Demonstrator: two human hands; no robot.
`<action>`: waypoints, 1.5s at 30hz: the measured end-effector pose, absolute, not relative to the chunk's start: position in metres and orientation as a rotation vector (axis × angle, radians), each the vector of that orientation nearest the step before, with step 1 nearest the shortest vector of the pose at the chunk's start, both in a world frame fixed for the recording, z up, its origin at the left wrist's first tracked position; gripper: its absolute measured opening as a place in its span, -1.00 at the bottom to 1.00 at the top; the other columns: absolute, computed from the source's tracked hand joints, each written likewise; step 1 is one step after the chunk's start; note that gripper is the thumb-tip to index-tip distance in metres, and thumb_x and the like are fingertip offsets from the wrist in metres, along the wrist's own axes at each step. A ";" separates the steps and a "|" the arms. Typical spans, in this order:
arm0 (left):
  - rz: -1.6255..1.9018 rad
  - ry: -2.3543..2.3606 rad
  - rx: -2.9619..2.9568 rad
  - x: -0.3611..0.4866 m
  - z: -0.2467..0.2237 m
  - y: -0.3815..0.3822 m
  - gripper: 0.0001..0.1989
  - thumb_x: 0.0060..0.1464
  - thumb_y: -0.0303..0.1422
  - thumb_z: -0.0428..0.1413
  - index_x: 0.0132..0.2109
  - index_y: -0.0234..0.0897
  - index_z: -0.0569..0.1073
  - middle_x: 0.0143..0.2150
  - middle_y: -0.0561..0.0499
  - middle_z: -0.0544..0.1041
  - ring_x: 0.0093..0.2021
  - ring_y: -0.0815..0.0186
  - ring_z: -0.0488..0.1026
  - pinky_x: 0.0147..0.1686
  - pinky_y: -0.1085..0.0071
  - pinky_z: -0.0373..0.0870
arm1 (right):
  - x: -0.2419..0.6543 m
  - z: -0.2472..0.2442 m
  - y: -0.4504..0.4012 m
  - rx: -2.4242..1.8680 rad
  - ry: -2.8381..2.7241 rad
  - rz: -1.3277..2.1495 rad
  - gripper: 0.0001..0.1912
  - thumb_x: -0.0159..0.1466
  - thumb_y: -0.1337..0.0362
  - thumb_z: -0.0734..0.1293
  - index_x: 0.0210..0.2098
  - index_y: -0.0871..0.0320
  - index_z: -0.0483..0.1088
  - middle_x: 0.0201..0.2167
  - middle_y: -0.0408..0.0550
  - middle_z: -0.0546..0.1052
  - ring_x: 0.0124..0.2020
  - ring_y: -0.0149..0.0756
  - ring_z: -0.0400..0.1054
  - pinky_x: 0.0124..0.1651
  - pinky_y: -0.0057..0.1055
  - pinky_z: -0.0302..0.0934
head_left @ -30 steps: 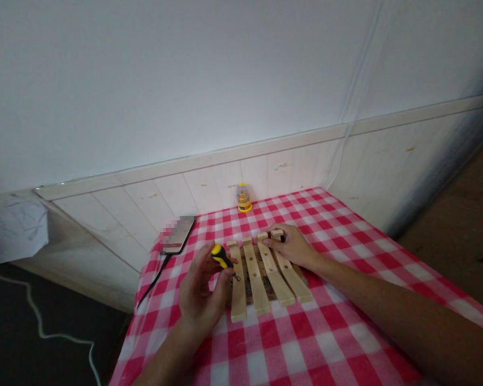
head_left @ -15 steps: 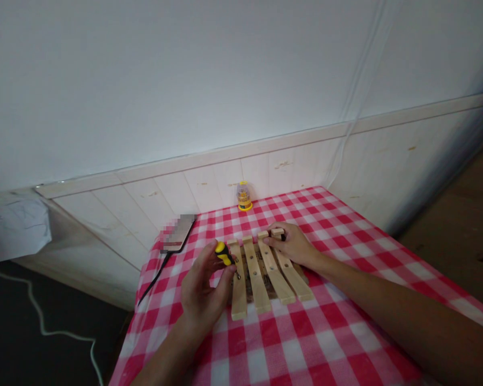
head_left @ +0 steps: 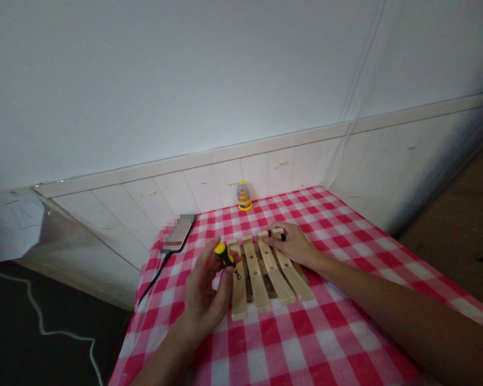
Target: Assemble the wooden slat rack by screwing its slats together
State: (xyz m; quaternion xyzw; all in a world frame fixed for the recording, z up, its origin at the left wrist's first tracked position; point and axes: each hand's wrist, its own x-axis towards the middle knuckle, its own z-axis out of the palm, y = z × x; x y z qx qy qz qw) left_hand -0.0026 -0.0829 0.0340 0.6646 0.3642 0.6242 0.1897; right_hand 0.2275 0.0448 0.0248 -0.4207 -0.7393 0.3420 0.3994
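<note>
My left hand [head_left: 206, 292] is closed on a yellow and black screwdriver [head_left: 226, 255], tilted with its tip down at a screw on the leftmost slat. Several pale wooden slats [head_left: 257, 284] lie side by side over darker cross pieces, with screws in them, forming a rack-like wooden piece. Around the far right end of this piece, my right hand [head_left: 292, 244] is wrapped, its fingers gripping the upper ends of the slats.
Beyond the wooden piece, a yellow-based clear container [head_left: 244, 197] stands near the wall. A phone [head_left: 182, 234] with a black cable lies at the table's left edge. A red-and-white checked cloth [head_left: 290, 343] covers the table.
My left hand has shifted slightly right and its fingers have moved around the screwdriver, which stays at the leftmost slat. My right hand and the wooden piece look unmoved.
</note>
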 end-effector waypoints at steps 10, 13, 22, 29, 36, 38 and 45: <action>1.830 1.158 2.076 -0.010 0.027 -0.078 -0.43 0.25 -0.48 0.26 0.35 -0.04 0.43 0.11 -0.13 0.58 0.05 0.19 0.61 -0.07 0.30 0.69 | 0.228 0.025 0.045 -1.062 -1.866 0.874 -0.82 0.23 0.15 0.46 -0.40 0.10 0.46 -0.47 -0.15 0.55 -0.40 -0.25 0.41 -0.33 -0.39 0.25; 1.839 1.179 2.071 -0.009 0.027 -0.076 -0.43 0.24 -0.50 0.26 0.34 -0.03 0.43 0.04 -0.08 0.59 -0.03 0.25 0.60 -0.13 0.36 0.68 | 0.227 0.024 0.045 -1.064 -1.862 0.882 -0.84 0.23 0.17 0.46 -0.38 0.09 0.47 -0.46 -0.14 0.56 -0.40 -0.24 0.42 -0.34 -0.39 0.26; 1.794 1.188 1.909 -0.010 0.021 -0.080 -0.45 0.29 -0.44 0.24 0.38 -0.09 0.42 0.08 -0.15 0.64 -0.02 0.20 0.66 -0.05 0.28 0.70 | 0.227 0.026 0.044 -1.068 -1.854 0.884 -0.86 0.22 0.19 0.46 -0.39 0.09 0.47 -0.47 -0.15 0.55 -0.40 -0.24 0.41 -0.34 -0.39 0.25; 1.872 1.103 1.818 -0.003 0.026 -0.081 -0.40 0.27 -0.48 0.26 0.39 -0.03 0.41 0.04 -0.09 0.66 -0.04 0.24 0.68 -0.05 0.32 0.70 | 0.227 0.026 0.044 -1.068 -1.861 0.875 -0.87 0.23 0.20 0.46 -0.38 0.10 0.49 -0.47 -0.14 0.55 -0.40 -0.25 0.40 -0.34 -0.40 0.23; 2.076 1.061 1.716 0.003 0.033 -0.079 -0.34 0.17 -0.48 0.36 0.36 0.02 0.44 0.05 -0.03 0.65 -0.10 0.31 0.68 -0.15 0.41 0.71 | 0.228 0.024 0.045 -1.065 -1.862 0.872 -0.86 0.23 0.20 0.46 -0.39 0.09 0.46 -0.46 -0.16 0.56 -0.40 -0.25 0.42 -0.33 -0.40 0.24; 2.079 1.095 1.728 0.002 0.027 -0.079 -0.38 0.17 -0.44 0.37 0.33 0.00 0.47 0.10 -0.06 0.63 -0.08 0.28 0.68 -0.14 0.39 0.72 | 0.228 0.024 0.045 -1.070 -1.860 0.872 -0.86 0.23 0.20 0.46 -0.39 0.08 0.45 -0.47 -0.16 0.55 -0.40 -0.26 0.41 -0.33 -0.40 0.24; 1.955 1.180 1.747 -0.007 0.013 -0.079 -0.43 0.20 -0.47 0.33 0.32 -0.07 0.48 0.09 -0.11 0.64 -0.04 0.23 0.68 -0.08 0.32 0.72 | 0.227 0.025 0.045 -1.075 -1.864 0.869 -0.87 0.22 0.21 0.46 -0.39 0.09 0.46 -0.46 -0.15 0.54 -0.40 -0.24 0.41 -0.32 -0.38 0.23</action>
